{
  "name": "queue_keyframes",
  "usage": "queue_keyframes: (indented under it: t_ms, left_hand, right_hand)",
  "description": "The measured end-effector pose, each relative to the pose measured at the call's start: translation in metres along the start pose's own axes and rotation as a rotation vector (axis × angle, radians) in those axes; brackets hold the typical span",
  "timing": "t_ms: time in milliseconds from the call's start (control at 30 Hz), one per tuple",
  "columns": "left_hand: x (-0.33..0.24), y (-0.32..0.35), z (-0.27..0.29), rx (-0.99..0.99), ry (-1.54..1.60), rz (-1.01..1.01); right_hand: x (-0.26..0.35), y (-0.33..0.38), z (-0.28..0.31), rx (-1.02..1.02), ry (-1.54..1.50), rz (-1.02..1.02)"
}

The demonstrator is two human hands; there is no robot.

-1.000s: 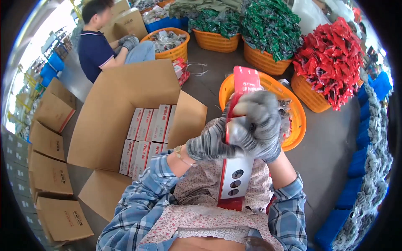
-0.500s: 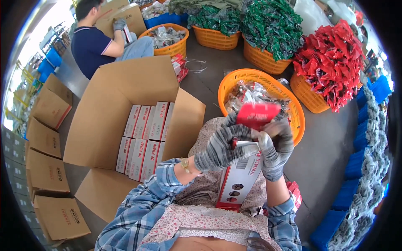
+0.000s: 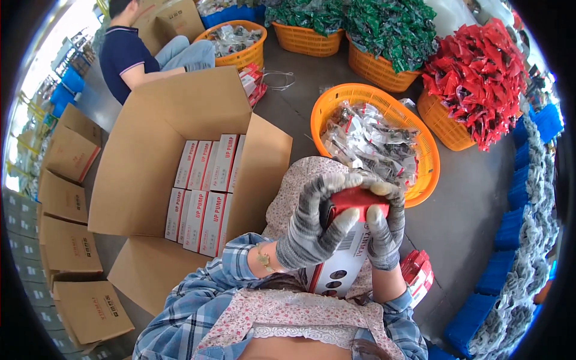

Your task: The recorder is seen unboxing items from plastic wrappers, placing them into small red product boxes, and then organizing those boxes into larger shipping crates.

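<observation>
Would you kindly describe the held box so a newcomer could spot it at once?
Start at the big open carton left of centre, holding packed boxes. To its right, the grey-gloved left hand and right hand grip a white box by its red top. Unlike the packed boxes, it shows dark round pictures on its visible face.

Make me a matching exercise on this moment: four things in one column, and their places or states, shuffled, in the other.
Column one
1. Box with dark round pictures
2. Brown carton
3. Oval basket
4. Red wrappers

Column two
A. Heaped in a basket at the upper right
B. Orange, holding clear bags, just beyond the hands
C. Between the left hand and right hand, at its red top end
D. Flaps open, with packed boxes inside, on the person's left

Pairs: 1-C, 2-D, 3-B, 4-A
</observation>
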State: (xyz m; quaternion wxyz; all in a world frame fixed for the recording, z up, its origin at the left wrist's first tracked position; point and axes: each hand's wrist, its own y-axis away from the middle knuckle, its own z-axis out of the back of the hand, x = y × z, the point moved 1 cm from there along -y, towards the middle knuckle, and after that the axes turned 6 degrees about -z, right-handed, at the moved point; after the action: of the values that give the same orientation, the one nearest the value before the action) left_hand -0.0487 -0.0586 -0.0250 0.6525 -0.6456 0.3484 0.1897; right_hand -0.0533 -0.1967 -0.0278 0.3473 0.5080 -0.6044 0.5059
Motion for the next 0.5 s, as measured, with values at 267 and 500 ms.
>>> queue_keyframes:
  t_ms: [267,500]
  left_hand:
    - [0.006,-0.012,0.003,-0.133,-0.090,0.187]
    - [-0.004,0.014,0.005,-0.104,0.075,0.294]
  right_hand:
    - [0.028,-0.016,-0.013,-0.113,0.153,-0.097]
    - [0.007,0.014,0.003,0.001,0.150,-0.096]
